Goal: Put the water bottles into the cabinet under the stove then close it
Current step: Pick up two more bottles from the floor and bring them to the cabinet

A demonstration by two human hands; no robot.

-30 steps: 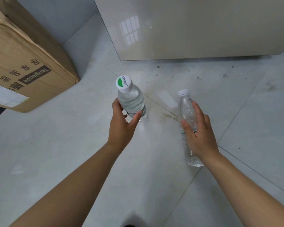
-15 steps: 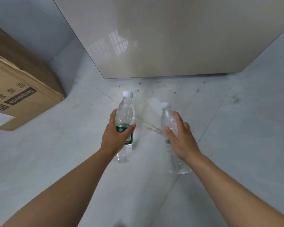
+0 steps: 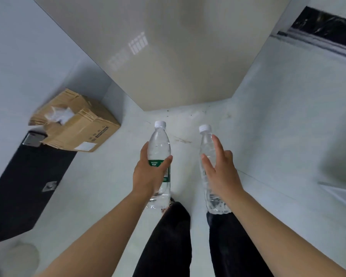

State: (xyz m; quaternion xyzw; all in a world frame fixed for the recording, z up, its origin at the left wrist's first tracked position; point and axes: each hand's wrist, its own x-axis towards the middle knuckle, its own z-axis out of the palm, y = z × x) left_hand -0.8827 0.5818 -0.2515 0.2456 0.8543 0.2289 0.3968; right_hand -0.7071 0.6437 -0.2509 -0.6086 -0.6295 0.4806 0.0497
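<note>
Early stage: mid-frame, the left hand (image 3: 148,177) grips the labelled bottle (image 3: 159,143), the right hand (image 3: 223,173) loosely clasps the plain bottle (image 3: 206,145), 0 stowed.

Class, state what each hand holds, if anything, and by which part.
Left hand: green-labelled bottle, around its middle at the label. Right hand: plain bottle, around its mid-body.

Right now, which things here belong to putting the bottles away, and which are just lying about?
For the job: green-label bottle in the left hand; plain bottle in the right hand; beige cabinet front ahead.
Lying about: cardboard box; black panel on the left.
</note>
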